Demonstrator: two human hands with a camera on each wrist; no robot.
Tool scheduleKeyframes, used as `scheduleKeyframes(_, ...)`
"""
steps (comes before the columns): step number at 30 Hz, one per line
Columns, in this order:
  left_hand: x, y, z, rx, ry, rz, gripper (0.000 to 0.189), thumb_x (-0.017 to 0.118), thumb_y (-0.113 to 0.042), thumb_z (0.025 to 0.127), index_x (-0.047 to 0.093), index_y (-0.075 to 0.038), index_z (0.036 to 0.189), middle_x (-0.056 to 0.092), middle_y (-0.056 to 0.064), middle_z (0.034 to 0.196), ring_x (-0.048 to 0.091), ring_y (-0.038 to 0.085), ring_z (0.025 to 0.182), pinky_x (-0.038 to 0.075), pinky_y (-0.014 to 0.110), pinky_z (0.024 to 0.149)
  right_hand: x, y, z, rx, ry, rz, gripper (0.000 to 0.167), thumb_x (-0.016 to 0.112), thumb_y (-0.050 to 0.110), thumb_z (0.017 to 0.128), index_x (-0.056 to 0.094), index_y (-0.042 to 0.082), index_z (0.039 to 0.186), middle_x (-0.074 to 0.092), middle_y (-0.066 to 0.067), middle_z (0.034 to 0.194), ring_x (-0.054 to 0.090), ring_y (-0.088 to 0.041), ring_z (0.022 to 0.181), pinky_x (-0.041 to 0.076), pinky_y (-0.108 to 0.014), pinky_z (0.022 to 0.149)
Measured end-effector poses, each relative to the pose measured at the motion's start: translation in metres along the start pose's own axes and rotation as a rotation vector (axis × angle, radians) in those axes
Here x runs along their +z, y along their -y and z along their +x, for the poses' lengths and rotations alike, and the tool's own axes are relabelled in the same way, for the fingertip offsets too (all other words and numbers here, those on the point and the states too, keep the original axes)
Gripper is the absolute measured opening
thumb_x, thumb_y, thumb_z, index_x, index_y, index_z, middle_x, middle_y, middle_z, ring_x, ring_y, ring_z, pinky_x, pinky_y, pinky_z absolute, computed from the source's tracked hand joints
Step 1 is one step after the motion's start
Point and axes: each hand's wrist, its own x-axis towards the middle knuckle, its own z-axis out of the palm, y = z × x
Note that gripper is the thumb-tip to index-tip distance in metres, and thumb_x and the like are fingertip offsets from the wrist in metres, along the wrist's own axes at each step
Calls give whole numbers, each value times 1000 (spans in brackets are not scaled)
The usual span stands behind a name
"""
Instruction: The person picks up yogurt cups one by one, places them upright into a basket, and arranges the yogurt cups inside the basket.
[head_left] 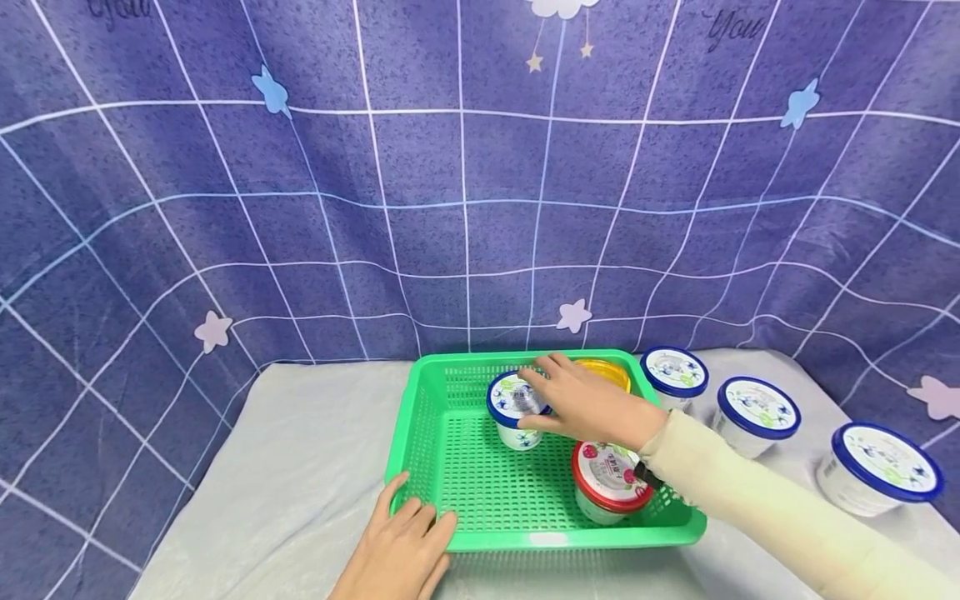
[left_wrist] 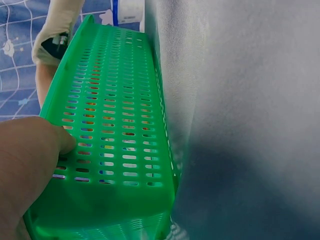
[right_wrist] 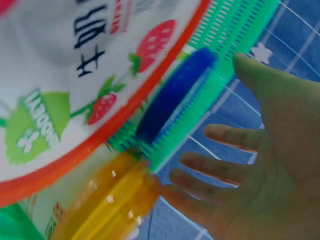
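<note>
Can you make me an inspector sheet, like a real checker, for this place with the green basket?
Surface: pale cloth.
Job's things: green basket holding a blue-lidded tub, a red-lidded tub and a yellow item, partly hidden; three more blue-lidded tubs outside, on the right.
Clutter: nothing seen.
Hands: left hand grips the basket's near left corner; right hand spread over the blue-lidded tub inside, contact unclear.
Cables: nothing seen.
Surroundings: purple-blue curtain behind, with lines and stars.

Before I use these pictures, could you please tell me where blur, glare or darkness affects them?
Right wrist: the blue lid and yellow lid are blurred, with bright glints on the yellow; left wrist: the grey cloth darkens toward the bottom; head: fairly crisp, though the curtain lines bow.
</note>
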Motion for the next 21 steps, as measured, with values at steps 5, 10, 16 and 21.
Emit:
scheduleKeyframes(5, -1, 1, 0, -1, 14, 5, 12, 59, -20, 73, 51, -19, 83, 45, -7, 64, 50, 14, 64, 42, 58, 98, -8, 0, -18, 21, -43, 14, 69, 59, 52, 94, 52, 2, 140, 53, -19, 137, 51, -34, 125, 48, -47, 101)
scheduleKeyframes(10, 0, 0, 0, 3, -2, 12, 10, 56, -20, 74, 51, -19, 83, 45, -7, 64, 50, 14, 64, 42, 58, 97, -9, -4, -33, 32, -85, 26, 70, 57, 55, 94, 55, 1, 138, 55, -18, 136, 51, -34, 127, 44, -50, 105)
scheduleKeyframes(16, 2, -1, 0, 4, -12, 12, 10, 55, -20, 73, 51, -19, 83, 45, -8, 64, 49, 14, 63, 42, 57, 97, -18, -6, -50, 53, -150, 78, 61, 64, 48, 93, 57, 4, 134, 56, -15, 134, 50, -33, 128, 43, -51, 106)
scheduleKeyframes(21, 2, -2, 1, 2, -17, 11, 10, 56, -20, 73, 51, -19, 82, 44, -8, 64, 49, 13, 62, 42, 57, 97, -29, -7, -66, 91, -180, 114, 61, 62, 48, 94, 56, 5, 136, 56, -15, 135, 51, -29, 126, 46, -48, 103)
